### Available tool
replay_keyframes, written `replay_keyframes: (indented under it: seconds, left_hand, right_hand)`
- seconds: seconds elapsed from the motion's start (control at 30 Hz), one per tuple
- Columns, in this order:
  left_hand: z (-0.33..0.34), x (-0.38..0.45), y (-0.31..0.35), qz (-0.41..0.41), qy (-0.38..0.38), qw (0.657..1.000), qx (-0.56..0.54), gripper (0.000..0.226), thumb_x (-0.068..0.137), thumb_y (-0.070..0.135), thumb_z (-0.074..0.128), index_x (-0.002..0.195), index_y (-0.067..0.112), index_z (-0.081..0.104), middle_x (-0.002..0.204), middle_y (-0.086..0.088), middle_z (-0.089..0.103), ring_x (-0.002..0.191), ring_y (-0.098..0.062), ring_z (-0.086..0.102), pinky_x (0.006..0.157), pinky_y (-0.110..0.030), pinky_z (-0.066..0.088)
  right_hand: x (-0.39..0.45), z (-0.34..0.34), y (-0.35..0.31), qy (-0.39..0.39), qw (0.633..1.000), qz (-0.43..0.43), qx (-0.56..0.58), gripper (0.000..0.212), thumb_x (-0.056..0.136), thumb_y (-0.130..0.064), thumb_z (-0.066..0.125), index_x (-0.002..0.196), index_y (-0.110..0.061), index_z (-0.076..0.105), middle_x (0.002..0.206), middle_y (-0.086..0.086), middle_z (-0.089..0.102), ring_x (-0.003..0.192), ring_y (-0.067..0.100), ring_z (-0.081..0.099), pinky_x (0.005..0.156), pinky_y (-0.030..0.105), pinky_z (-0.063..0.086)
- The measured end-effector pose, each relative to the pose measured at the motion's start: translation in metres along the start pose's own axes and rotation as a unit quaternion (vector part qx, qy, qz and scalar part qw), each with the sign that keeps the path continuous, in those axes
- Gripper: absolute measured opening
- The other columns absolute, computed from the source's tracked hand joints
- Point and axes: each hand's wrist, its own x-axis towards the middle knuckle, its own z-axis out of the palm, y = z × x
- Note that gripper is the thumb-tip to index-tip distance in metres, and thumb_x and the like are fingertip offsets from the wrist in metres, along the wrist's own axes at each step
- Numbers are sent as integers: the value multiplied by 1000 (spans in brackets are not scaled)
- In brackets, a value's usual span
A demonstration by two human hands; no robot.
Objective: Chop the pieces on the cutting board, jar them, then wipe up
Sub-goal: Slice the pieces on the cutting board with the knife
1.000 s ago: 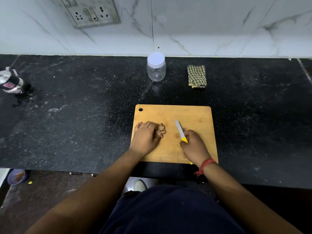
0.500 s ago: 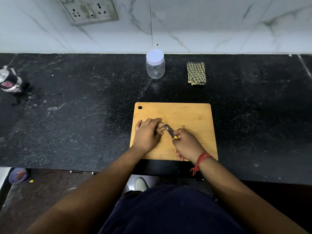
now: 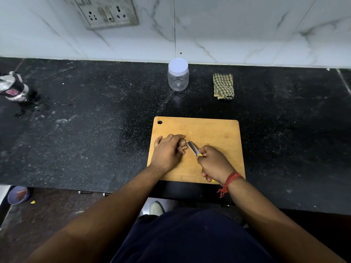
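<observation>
Both hands engaged mid-board: left hand (image 3: 167, 154) curled over brown pieces (image 3: 182, 145), right hand (image 3: 213, 164) gripping knife (image 3: 192, 147). Chopping step, judged. Next: blade down clear of fingertips.

On the wooden cutting board (image 3: 214, 130) the left hand (image 3: 167, 151) curls over brown pieces (image 3: 182, 145) — the right hand (image 3: 213, 163) grips a yellow-handled knife (image 3: 192, 148), blade touching them. Beyond stand a lidded clear jar (image 3: 178, 74) and a checked cloth (image 3: 223, 86) — apart on the black counter (image 3: 85, 120).
</observation>
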Motion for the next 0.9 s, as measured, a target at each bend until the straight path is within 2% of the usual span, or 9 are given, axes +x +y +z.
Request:
replay_keyframes:
  seconds: [0.23, 0.4, 0.5, 0.6, 0.63, 0.77, 0.9]
  left_hand:
    - [0, -1, 1, -2, 4, 1000, -11, 61, 84, 29, 75, 140, 32, 51, 126, 11, 59, 123, -13, 54, 120, -44, 16]
    - [0, -1, 2, -3, 4, 1000, -19, 63, 83, 28, 76, 141, 32, 51, 125, 11, 59, 123, -11, 53, 120, -43, 16]
    - [-1, -1, 2, 0, 8, 1000, -17, 63, 84, 26, 76, 142, 29, 51, 127, 10, 60, 125, -10, 51, 119, -43, 17]
    - [-3, 0, 3, -5, 5, 1000, -7, 62, 85, 28, 75, 142, 27, 51, 128, 8, 60, 126, -11, 51, 119, -41, 17]
    - [-3, 0, 4, -9, 3, 1000, -4, 62, 85, 29, 75, 142, 27, 51, 128, 7, 61, 126, -12, 51, 120, -41, 17]
    - [-4, 0, 7, -19, -1, 1000, 4, 62, 85, 30, 74, 142, 28, 49, 128, 7, 61, 127, -12, 52, 121, -42, 19]
    - [-4, 2, 7, -27, -13, 999, 15, 62, 87, 31, 72, 144, 27, 48, 128, 6, 60, 127, -14, 51, 122, -42, 17]
  right_hand:
    - [2, 2, -4, -11, 1000, 3, -8, 31, 98, -11, 45, 129, -10, 49, 91, 9, 62, 52, 16, 57, 38, 23, 40]
    - [5, 3, -10, -17, 999, -3, -42, 27, 98, -10, 42, 124, -9, 49, 84, 10, 60, 44, 12, 55, 37, 22, 39]
    - [8, 8, -14, -11, 995, -17, -99, 23, 97, -8, 41, 119, -8, 47, 104, 14, 54, 55, 20, 61, 38, 24, 42]
    - [4, 16, -13, 11, 974, -65, -218, 28, 96, -4, 41, 124, -6, 43, 104, 14, 58, 77, 27, 61, 55, 30, 40]
    - [2, 18, -11, 13, 964, -84, -252, 33, 95, -2, 40, 127, -5, 41, 103, 15, 61, 79, 28, 58, 59, 31, 37]
    - [-5, 18, -9, 23, 925, -132, -356, 47, 92, 2, 36, 139, -4, 33, 102, 15, 64, 69, 22, 48, 58, 32, 35]
    - [-10, 11, -7, 16, 897, -149, -417, 52, 93, 0, 35, 144, -7, 29, 110, 12, 62, 76, 24, 54, 61, 33, 41]
